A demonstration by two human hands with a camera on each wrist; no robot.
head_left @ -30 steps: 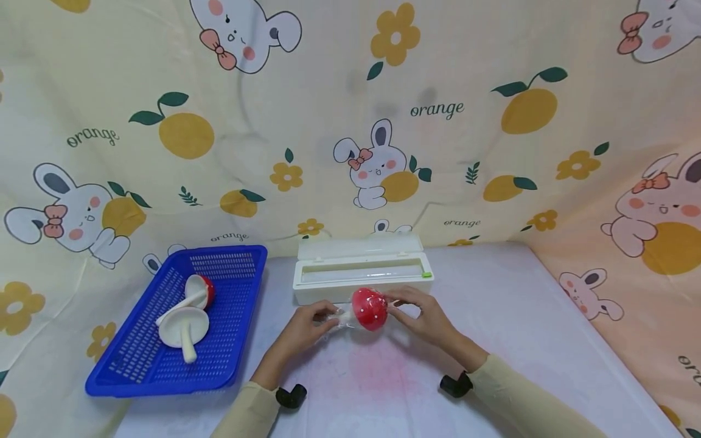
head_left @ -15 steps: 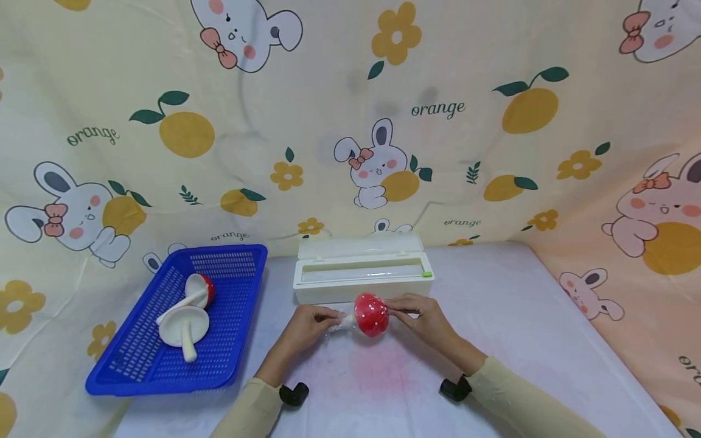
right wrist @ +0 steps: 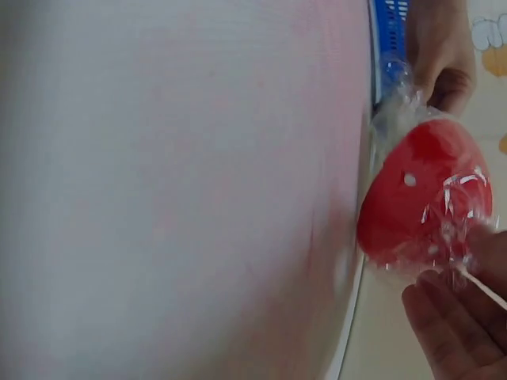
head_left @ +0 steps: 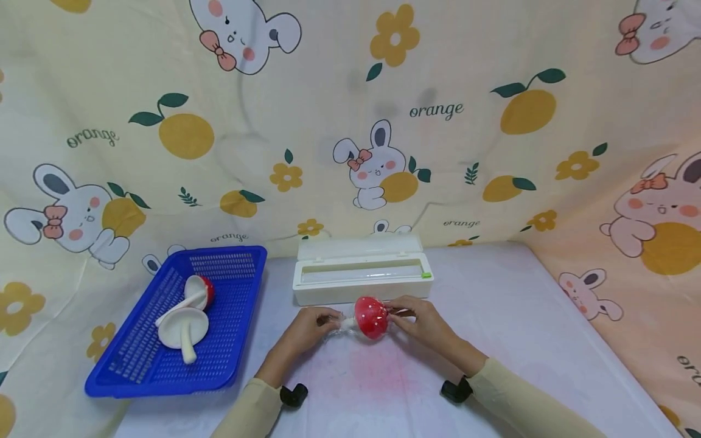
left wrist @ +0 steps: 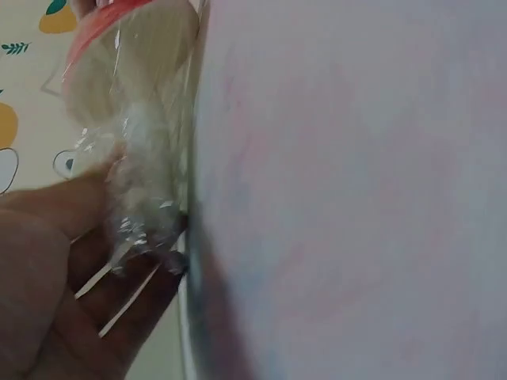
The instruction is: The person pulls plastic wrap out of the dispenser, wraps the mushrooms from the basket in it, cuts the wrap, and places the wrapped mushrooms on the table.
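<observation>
A toy mushroom (head_left: 371,317), with a white-spotted red cap and a pale stem, is wrapped in clear plastic film (left wrist: 135,218) and held sideways low over the table. At its stem end, my left hand (head_left: 308,331) pinches the gathered film between thumb and fingers. On the cap side, my right hand (head_left: 424,321) pinches bunched film at the top of the cap, also seen up close in the right wrist view on the red cap (right wrist: 428,186). The film clings loosely around the stem and shines with creases.
Behind the hands stands a white cling film dispenser (head_left: 364,295), its lid raised and a film roll inside. To the left, a blue plastic basket (head_left: 224,359) holds two more toy mushrooms (head_left: 186,331). A patterned cloth (head_left: 328,109) hangs behind the white-covered table (head_left: 520,328).
The wrapped mushroom and both hands have come down slightly toward the near side of the table. Both hands keep their hold on the film ends.
</observation>
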